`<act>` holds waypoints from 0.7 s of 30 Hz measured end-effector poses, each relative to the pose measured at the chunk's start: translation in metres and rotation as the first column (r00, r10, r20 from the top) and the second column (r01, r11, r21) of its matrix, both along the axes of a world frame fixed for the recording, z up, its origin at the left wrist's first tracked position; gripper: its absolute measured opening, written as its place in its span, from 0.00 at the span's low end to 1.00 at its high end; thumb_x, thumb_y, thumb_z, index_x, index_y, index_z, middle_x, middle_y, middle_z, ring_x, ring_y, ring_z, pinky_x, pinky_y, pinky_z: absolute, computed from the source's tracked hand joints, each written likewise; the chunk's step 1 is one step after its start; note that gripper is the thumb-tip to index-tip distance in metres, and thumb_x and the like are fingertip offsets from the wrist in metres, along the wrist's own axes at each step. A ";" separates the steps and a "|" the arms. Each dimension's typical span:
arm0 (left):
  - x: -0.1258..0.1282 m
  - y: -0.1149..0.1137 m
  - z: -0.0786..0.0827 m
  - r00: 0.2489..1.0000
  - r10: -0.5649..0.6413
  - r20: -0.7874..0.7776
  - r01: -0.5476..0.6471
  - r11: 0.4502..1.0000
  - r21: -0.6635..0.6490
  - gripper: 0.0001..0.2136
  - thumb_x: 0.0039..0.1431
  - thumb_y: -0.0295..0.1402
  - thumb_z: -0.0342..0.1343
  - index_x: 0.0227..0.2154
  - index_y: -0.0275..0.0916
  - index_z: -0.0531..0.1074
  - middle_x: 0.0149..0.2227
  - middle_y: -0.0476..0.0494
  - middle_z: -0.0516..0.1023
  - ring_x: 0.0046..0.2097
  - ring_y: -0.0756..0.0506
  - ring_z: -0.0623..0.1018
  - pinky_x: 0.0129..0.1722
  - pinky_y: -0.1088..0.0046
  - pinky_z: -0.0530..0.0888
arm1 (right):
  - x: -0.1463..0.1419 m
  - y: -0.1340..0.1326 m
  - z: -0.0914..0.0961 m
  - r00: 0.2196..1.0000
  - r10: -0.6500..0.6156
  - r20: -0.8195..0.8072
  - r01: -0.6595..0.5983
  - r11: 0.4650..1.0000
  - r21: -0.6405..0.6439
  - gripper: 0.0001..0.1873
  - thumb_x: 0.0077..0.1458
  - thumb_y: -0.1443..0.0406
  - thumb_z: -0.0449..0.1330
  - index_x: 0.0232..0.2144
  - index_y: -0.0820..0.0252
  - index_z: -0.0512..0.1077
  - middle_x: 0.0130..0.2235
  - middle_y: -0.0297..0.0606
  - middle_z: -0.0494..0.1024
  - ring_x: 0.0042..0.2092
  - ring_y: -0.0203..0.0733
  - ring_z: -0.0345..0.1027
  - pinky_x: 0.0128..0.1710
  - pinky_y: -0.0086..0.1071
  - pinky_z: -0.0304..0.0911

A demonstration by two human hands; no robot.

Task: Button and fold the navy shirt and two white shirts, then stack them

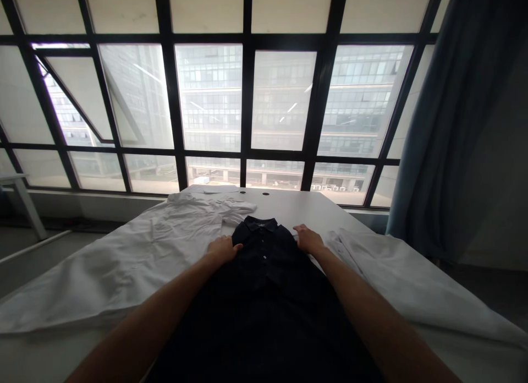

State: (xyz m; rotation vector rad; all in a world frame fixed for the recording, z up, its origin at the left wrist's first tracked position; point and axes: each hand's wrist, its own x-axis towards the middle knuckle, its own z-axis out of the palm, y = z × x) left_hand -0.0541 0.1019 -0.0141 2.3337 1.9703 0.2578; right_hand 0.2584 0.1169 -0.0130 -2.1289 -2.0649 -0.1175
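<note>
Dark polo shirt (264, 295) flat on table (297, 207), collar far | left hand (223, 249) curled on one shoulder, pinch unclear | right hand (308, 240) flat, fingers apart, on the other | white garment (136, 262) alongside | window (284, 102) beyond

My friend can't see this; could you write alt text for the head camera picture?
The left hand and right hand rest on the shoulders of a dark polo shirt spread, collar away, on a white table. A white garment lies to its left, a white cloth to its right, below a gridded window.
</note>
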 end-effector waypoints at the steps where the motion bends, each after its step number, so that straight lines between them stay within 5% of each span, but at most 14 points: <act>1: 0.005 0.007 -0.002 1.000 0.002 0.017 -0.002 1.000 0.010 0.24 0.62 0.50 0.47 0.49 0.36 0.72 0.52 0.30 0.75 0.54 0.33 0.74 0.49 0.62 0.70 | 0.001 0.009 0.000 1.000 0.000 -0.014 0.000 1.000 -0.017 0.26 0.55 0.68 0.56 0.57 0.57 0.67 0.58 0.46 0.69 0.51 0.48 0.70 0.48 0.35 0.63; 5: 0.020 0.040 -0.009 0.993 0.032 0.112 -0.037 0.998 0.042 0.25 0.62 0.49 0.48 0.51 0.32 0.69 0.51 0.26 0.75 0.54 0.32 0.74 0.49 0.62 0.70 | 0.009 0.036 -0.003 0.999 0.006 -0.053 -0.009 0.998 -0.054 0.14 0.56 0.62 0.57 0.43 0.54 0.77 0.46 0.42 0.79 0.48 0.48 0.72 0.43 0.34 0.64; 8: 0.024 0.066 -0.011 0.977 0.078 0.200 -0.083 0.996 0.016 0.24 0.61 0.48 0.51 0.50 0.32 0.69 0.52 0.26 0.75 0.54 0.32 0.74 0.48 0.62 0.70 | 0.018 0.050 -0.007 0.994 -0.036 -0.100 0.031 0.998 -0.050 0.15 0.59 0.57 0.54 0.38 0.55 0.79 0.44 0.43 0.80 0.47 0.48 0.73 0.41 0.34 0.64; 12: 0.022 0.089 -0.017 0.946 0.070 0.317 -0.054 0.997 -0.062 0.15 0.57 0.40 0.56 0.42 0.35 0.75 0.47 0.32 0.78 0.49 0.35 0.77 0.44 0.65 0.72 | 0.023 0.062 -0.014 0.982 -0.143 -0.124 0.139 0.989 -0.041 0.19 0.59 0.52 0.54 0.38 0.57 0.79 0.45 0.46 0.80 0.47 0.50 0.73 0.41 0.36 0.65; 16: 0.018 0.097 -0.024 0.913 -0.017 0.407 0.009 1.000 0.022 0.12 0.56 0.35 0.56 0.41 0.38 0.76 0.45 0.37 0.80 0.47 0.38 0.78 0.44 0.68 0.71 | 0.017 0.072 -0.018 0.977 -0.196 -0.083 0.193 0.980 -0.042 0.19 0.59 0.54 0.55 0.41 0.59 0.78 0.46 0.51 0.79 0.47 0.52 0.73 0.43 0.39 0.66; 21: 0.022 0.114 -0.027 0.886 0.023 0.463 -0.013 1.000 -0.026 0.14 0.56 0.41 0.55 0.37 0.35 0.76 0.42 0.35 0.80 0.45 0.36 0.79 0.43 0.68 0.72 | 0.010 0.083 -0.012 0.992 -0.077 -0.095 0.069 0.994 -0.087 0.17 0.56 0.56 0.59 0.43 0.56 0.78 0.47 0.47 0.79 0.48 0.49 0.73 0.44 0.37 0.65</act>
